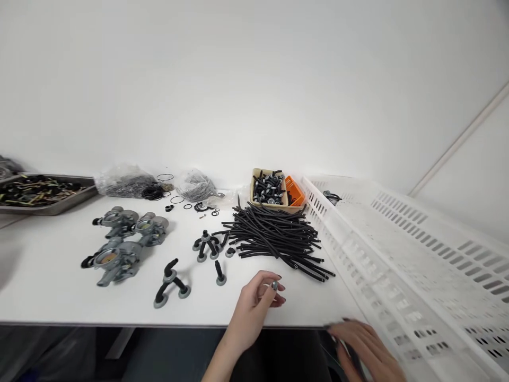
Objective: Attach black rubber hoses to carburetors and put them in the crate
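Observation:
My left hand (257, 301) is over the table's front part with its fingers loosely curled. Thumb and fingertips stand apart, and nothing shows between them. My right hand (360, 345), smeared by motion, is at the table's front edge beside a white plastic basket (358, 276); its grip is unclear. Beyond my left hand lies a pile of thin black rubber hoses (274, 233). Left of that hand are short black stems with grey round discs: a single one (220, 275), a leaning group (170, 278) and another cluster (204, 244).
Grey metal carburetors (115, 260) sit at the left. Behind them are clear plastic bags (125, 180) and black rings (177, 199). A cream tray (254, 191) of disc-ended stems and an orange basket (295, 191) stand by the wall. A metal tray (59, 208) is far left.

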Motion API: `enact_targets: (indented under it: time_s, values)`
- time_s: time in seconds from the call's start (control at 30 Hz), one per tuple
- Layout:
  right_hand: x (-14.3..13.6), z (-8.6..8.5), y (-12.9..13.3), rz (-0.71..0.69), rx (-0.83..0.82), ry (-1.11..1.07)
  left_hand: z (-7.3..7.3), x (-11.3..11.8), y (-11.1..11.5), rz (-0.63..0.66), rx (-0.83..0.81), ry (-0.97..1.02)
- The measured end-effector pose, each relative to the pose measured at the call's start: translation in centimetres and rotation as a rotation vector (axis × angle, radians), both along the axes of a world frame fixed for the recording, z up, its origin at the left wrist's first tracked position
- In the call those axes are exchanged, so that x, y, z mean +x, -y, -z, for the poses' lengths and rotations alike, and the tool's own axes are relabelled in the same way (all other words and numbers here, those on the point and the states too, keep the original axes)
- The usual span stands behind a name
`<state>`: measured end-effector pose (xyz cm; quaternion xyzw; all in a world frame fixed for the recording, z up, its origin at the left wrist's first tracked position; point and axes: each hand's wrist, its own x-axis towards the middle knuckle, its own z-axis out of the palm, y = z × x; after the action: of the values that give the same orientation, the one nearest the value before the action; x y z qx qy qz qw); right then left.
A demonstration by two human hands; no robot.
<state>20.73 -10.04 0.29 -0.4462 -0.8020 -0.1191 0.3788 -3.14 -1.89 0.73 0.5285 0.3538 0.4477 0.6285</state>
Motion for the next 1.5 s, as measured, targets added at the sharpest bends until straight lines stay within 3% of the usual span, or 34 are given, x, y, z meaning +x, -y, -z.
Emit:
enact_targets:
  time_s: [0.1, 0.2, 0.33, 0.53, 0.83, 1.07, 1.2, 1.5]
  values:
    - [-4.0, 0.8, -4.6, 0.021, -0.068, -0.209, -0.4, -1.0, 0.6, -0.136, 0.084, -0.040]
    - [-8.5, 0.7, -9.1, -0.054, -0.207, -0.324, -0.6, -2.7, 1.2, -0.370, 0.182, -0.123]
    - [-13.3, -1.4, -14.2, -0.285, -0.411, -0.167, 0.3, -5.0, 1.7, -0.626, 0.304, -0.296]
    - [-15.9, -2.4, -18.1, -0.381, -0.516, 0.022, 2.5, -6.6, 1.2, -0.938, 0.463, -0.596]
    - [-15.9, -2.0, -19.4, -0.440, -0.588, -0.037, 2.2, -6.7, -0.1, -0.938, 0.520, -0.716]
    - [-16.4, -2.5, -19.8, -0.425, -0.685, -0.342, 2.6, -6.8, -0.6, -0.872, 0.402, -0.738]
    - [-17.7, -3.1, -20.0, -0.509, -0.805, -0.518, 2.7, -6.9, -0.6, -0.859, 0.356, -0.717]
    - [-20.3, -2.3, -20.9, -0.631, -0.980, -0.667, 2.8, -7.1, -0.5, -0.852, 0.286, -0.675]
